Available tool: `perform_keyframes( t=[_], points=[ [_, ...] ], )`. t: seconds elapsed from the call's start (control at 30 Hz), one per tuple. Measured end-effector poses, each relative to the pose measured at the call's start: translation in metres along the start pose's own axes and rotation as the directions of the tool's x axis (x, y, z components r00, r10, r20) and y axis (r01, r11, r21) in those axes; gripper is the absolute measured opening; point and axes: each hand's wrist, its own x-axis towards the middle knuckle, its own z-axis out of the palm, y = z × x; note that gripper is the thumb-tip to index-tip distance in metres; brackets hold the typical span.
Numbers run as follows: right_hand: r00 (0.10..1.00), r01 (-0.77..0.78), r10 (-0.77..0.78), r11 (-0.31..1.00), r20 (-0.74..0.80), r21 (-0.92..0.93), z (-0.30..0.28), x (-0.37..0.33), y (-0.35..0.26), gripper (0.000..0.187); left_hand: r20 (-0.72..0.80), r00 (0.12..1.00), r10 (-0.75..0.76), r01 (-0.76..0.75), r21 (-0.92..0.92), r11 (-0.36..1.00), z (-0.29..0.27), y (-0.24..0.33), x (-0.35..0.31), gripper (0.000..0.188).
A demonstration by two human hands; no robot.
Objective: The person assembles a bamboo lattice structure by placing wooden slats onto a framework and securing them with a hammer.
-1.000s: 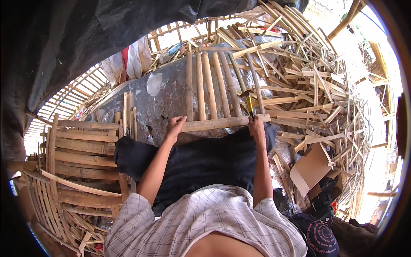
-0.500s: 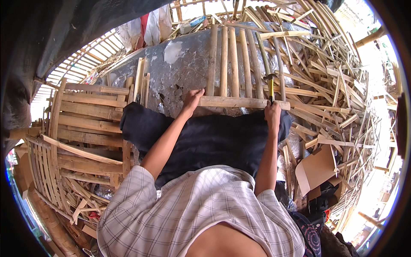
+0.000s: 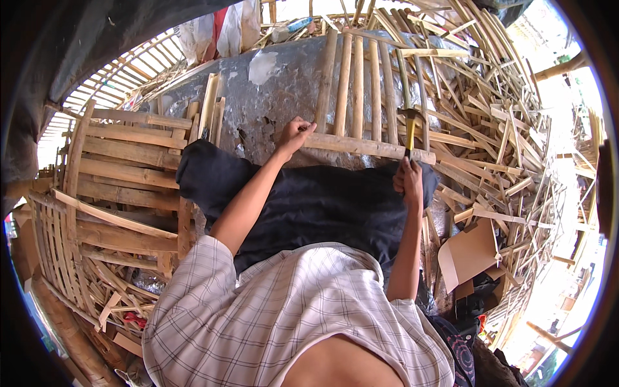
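A bamboo frame (image 3: 361,147) lies in front of me, several upright slats (image 3: 358,90) joined to its near crosspiece. My left hand (image 3: 296,137) is at the left end of that crosspiece, with thumb and fingers pinched together beside the leftmost slat. Whatever the pinch holds, if anything, is too small to make out. In my right hand (image 3: 410,178) is a hammer (image 3: 411,132) with a yellow and black handle. Its head points away from me and lies over the slats at the frame's right side. Dark cloth (image 3: 309,200) covers my lap beneath the crosspiece.
On the left stands a slatted bamboo piece (image 3: 129,169). Loose bamboo strips (image 3: 503,135) are heaped along the right, with a cardboard piece (image 3: 469,255) near them. A worn grey sheet (image 3: 251,97) spreads under the frame. Plastic bags (image 3: 229,32) hang at the back.
My left hand has shifted from gripping the crosspiece's end to a raised pinch at the corner. My right hand has drawn slightly back toward me with the hammer. The frame tilts a little.
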Motion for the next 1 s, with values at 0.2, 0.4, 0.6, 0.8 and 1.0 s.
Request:
perform_keyframes(
  t=[0.2, 0.4, 0.6, 0.8, 1.0],
  points=[
    [0.913, -0.205, 0.257, 0.96, 0.317, -0.189, 0.043, -0.057, 0.004, 0.036, 0.0, 1.0, 0.024, -0.024, -0.008, 1.0, -0.002, -0.008, 0.002, 0.03],
    [0.951, 0.036, 0.076, 0.936, 0.3, -0.35, 0.062, -0.061, 0.019, 0.034, -0.045, 0.996, 0.082, -0.076, 0.138, 0.988, 0.001, -0.001, 0.0, 0.031],
    [0.785, 0.592, -0.458, 0.357, 0.417, -0.723, 0.066, -0.067, 0.028, 0.021, -0.045, 0.995, 0.093, -0.081, 0.223, 0.972, -0.003, 0.007, 0.001, 0.033],
    [0.775, 0.579, -0.453, 0.225, 0.442, -0.784, 0.067, -0.07, 0.019, 0.018, -0.027, 0.998, 0.048, -0.043, 0.157, 0.987, 0.0, 0.005, 0.003, 0.033],
    [0.735, 0.568, -0.396, -0.083, 0.55, -0.819, 0.056, -0.053, 0.02, 0.014, 0.057, 0.998, 0.034, -0.038, 0.068, 0.997, -0.001, -0.002, 0.006, 0.03]
  ],
)
